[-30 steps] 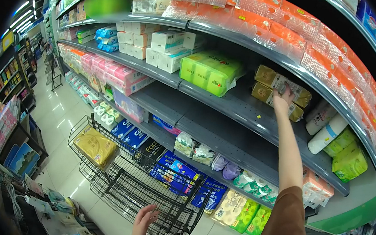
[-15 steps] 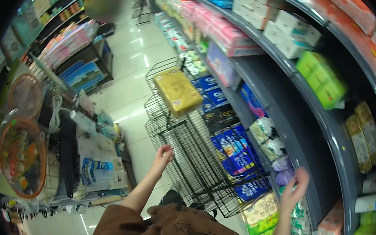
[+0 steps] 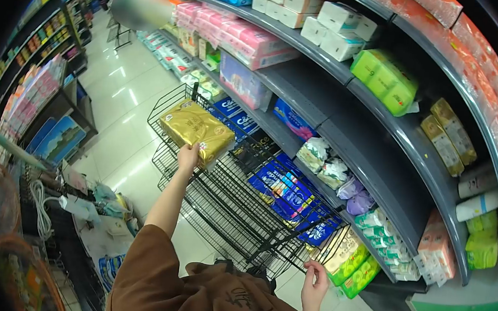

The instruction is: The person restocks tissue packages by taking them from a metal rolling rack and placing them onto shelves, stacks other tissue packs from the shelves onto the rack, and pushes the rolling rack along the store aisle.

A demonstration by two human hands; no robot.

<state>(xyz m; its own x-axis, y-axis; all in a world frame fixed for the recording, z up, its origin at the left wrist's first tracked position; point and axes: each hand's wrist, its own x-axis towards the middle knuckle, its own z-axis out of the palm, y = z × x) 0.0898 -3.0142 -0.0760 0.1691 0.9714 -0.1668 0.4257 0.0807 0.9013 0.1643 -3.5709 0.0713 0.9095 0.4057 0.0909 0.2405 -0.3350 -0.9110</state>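
Your left hand (image 3: 187, 158) met the near edge of a gold pack (image 3: 197, 128) in a black wire cart (image 3: 237, 214); the pack lay just beyond those fingers, its long axis crosswise to your forearm. Those fingers were bent, though whether they had closed on it could not be told. Your right hand (image 3: 315, 285), farther off, was half curled by the near rail, its hold unclear. Wire mesh stretched rightward from the left fingers, toward stocked shelves (image 3: 383, 135).

The left hand (image 3: 188, 157) touches the gold package (image 3: 196, 127) in the black wire cart (image 3: 233, 205).
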